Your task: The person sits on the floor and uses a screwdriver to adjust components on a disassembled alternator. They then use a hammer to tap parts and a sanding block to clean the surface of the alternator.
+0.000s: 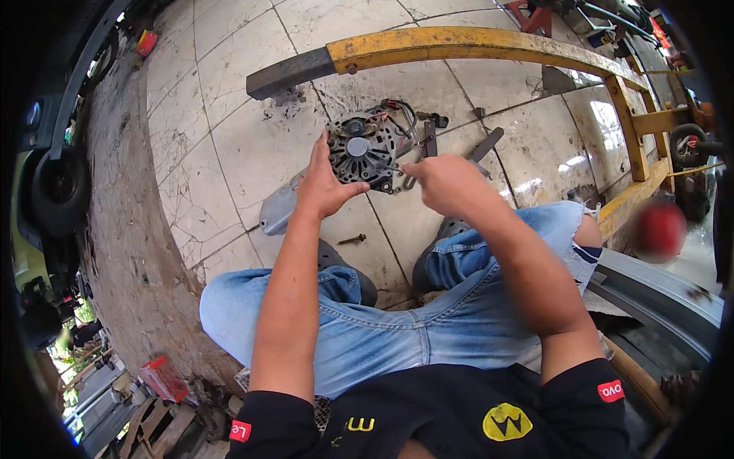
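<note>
A round black and silver alternator [361,149] with loose wires lies on the cracked tiled floor [229,130] in front of my knees. My left hand [321,183] grips its left side and steadies it. My right hand [443,182] is closed on a thin metal tool whose tip reaches the alternator's right edge. A wrench [430,139] and a dark flat bar [485,144] lie just behind my right hand. I am squatting, in blue jeans.
A grey metal cover [277,208] lies left of my left wrist, a loose bolt [352,239] near my left knee. A yellow steel frame [474,44] arcs across the back and down the right. A car wheel [55,190] stands at far left.
</note>
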Available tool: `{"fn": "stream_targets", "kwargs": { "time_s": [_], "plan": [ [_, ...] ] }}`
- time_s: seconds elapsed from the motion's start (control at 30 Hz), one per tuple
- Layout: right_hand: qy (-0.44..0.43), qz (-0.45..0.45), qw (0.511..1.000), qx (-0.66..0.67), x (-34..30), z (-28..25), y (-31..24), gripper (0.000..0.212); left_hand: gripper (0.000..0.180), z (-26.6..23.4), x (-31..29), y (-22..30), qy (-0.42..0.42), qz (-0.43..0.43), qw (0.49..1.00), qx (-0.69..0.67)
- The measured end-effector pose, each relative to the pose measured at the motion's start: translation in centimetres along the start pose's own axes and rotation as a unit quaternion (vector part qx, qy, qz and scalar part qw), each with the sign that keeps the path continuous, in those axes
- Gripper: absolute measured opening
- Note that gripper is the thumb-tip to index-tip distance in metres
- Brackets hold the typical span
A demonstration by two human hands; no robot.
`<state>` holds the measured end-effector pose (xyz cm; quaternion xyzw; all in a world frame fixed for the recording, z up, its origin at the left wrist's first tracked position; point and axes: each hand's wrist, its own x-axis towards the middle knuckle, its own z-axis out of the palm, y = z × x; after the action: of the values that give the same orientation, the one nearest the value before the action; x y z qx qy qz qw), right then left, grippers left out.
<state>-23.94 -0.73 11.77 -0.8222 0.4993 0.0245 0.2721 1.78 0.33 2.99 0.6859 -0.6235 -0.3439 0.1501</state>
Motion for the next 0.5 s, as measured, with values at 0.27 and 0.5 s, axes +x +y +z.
{"fn": "stream_targets", "kwargs": {
  "time_s": [0.27,0.5],
  "plan": [
    [0.044,0.011,0.999,0.024,0.5,1.1,-0.4,0.042,0.138,0.0,0.6,1.2,0.006,0.002,1.0,-0.006],
    [0.038,0.009,0.997,0.073,-0.9,0.2,0.0,0.038,0.139,0.1,0.3,0.5,0.023,0.008,1.0,-0.002]
  ]
}}
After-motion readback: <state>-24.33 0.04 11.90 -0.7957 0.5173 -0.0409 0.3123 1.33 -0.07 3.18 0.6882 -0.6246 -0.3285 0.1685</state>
